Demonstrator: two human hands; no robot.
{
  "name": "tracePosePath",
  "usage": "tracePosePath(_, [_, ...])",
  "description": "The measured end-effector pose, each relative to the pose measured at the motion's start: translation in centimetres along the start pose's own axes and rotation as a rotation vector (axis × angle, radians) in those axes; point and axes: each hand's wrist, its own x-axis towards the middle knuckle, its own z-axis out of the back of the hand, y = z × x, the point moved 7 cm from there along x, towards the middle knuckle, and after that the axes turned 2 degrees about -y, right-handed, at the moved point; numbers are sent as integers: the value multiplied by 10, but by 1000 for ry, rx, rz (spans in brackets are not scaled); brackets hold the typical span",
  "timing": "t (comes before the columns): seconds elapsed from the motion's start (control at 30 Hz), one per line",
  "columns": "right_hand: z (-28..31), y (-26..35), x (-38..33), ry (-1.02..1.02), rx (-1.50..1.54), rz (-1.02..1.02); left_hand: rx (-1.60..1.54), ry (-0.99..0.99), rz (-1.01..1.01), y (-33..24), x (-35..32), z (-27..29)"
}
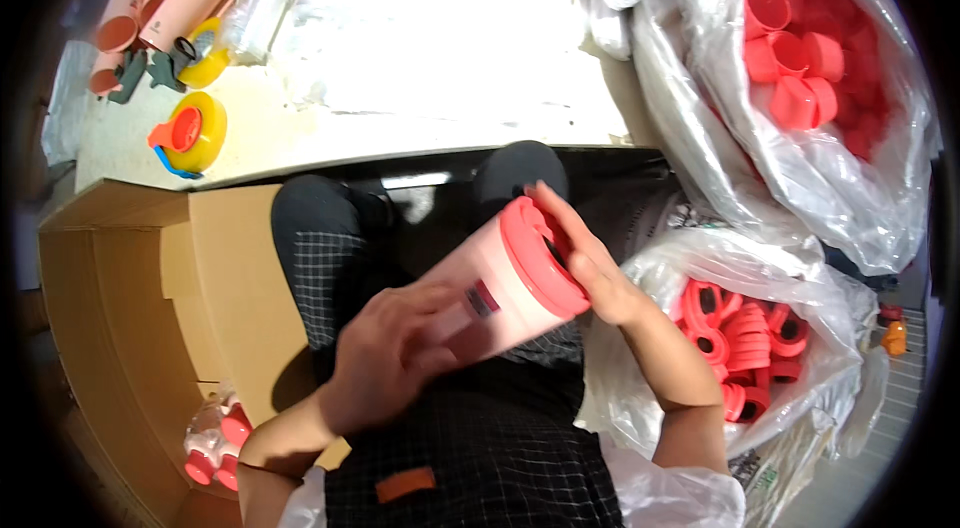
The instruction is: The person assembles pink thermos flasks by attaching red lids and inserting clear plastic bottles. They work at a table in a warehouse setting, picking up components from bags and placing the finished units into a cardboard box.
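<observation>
Over my lap is a pale pink tumbler (515, 313), tilted so its top points up and to the right. A coral-red lid (530, 253) sits on its top. My left hand (385, 348) is closed around the lower part of the tumbler, slightly blurred. My right hand (595, 263) grips the lid from the right, with its fingers stretched across the top and the palm side against the rim. A small dark label shows on the tumbler's side. The tumbler's base is hidden behind my left hand.
A bag of red lids (745, 338) stands at my right, with a larger bag of red cups (790, 53) beyond it. An open cardboard box (110, 328) at left holds wrapped bottles (215, 448). The white table (400, 123) bears pink tubes (185, 8) and yellow tape (208, 133).
</observation>
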Motion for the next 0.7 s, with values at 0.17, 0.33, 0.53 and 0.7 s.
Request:
tracePosePath(0.17, [6, -3, 2, 16, -76, -31, -169, -12, -660, -90, 73, 23])
tracePosePath(0.33, [11, -1, 11, 80, -79, 8, 156, -197, -433, 32, 235, -22])
tracePosePath(0.53, [46, -36, 39, -158, -115, -71, 345, -201, -137, 149, 286, -43])
tracePosePath(0.7, [72, -65, 85, -553, 60, -159, -729, -149, 410, 123, 279, -53])
